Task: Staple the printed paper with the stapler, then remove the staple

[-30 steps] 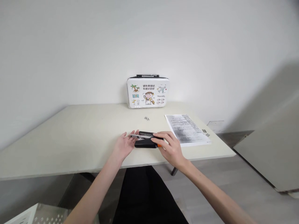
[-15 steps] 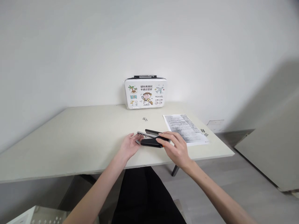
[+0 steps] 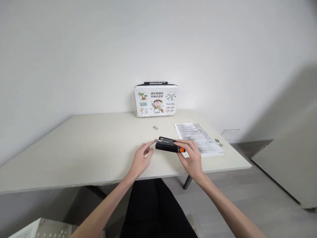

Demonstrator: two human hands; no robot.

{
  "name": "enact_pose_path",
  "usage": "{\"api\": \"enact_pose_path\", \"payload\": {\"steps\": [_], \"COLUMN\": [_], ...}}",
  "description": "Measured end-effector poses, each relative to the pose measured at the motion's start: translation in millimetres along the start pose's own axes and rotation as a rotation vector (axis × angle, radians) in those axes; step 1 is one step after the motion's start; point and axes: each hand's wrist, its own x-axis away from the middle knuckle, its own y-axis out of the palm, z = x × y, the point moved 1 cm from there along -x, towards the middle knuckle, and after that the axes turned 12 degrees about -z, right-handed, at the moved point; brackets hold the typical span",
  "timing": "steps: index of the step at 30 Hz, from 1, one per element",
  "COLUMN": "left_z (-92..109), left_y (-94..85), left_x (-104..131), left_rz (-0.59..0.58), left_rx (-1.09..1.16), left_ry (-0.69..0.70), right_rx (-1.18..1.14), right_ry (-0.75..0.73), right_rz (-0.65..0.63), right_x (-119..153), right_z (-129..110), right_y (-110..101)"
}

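Note:
A black stapler (image 3: 166,146) with an orange patch at its rear end is held over the table by my right hand (image 3: 192,158). Its top arm is lifted away from the base, and the metal magazine shows between them. My left hand (image 3: 142,160) is at the stapler's front, its index finger stretched out to the metal tip and seeming to touch it. The other left fingers are partly curled, with nothing visible in them. Beyond the stapler lie a few small strips of staples (image 3: 155,128) on the table.
The white table (image 3: 99,142) stands against the wall. A white cartoon-printed case (image 3: 156,100) leans there at the back. Right of my hands lies a printed sheet (image 3: 198,138), with more small grey strips (image 3: 218,142) by its right edge. A white perforated bin (image 3: 49,228) is at lower left.
The top arm has come down nearer the base, narrowing the stapler's gap. My left hand has shifted from under the front end to pointing its index finger at the metal tip.

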Motion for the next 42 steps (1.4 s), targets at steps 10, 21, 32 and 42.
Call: {"api": "enact_pose_path", "payload": {"steps": [10,21,32,42], "left_z": [-19.4,-37.2,-44.9,-27.0], "left_y": [-13.9,-38.3,-32.7,-24.6], "left_x": [7.2,11.4,13.6,-4.5], "left_rz": [0.122,0.278,0.306,0.347], "left_rx": [0.819,1.523,1.502,1.460], "left_ry": [-0.312,-0.393,-0.392,-0.467], "right_rx": [-0.216,-0.237,-0.113,-0.199], "right_ry": [0.310,0.536,0.416,-0.115], "right_rz": [-0.098,-0.344,-0.463,-0.482], "right_x": [-20.0,-94.8,-136.9,-79.4], "right_z": [19.0,44.5,56.9,-6.9], "right_y": [56.3,175.1,219.9,117.3]}}
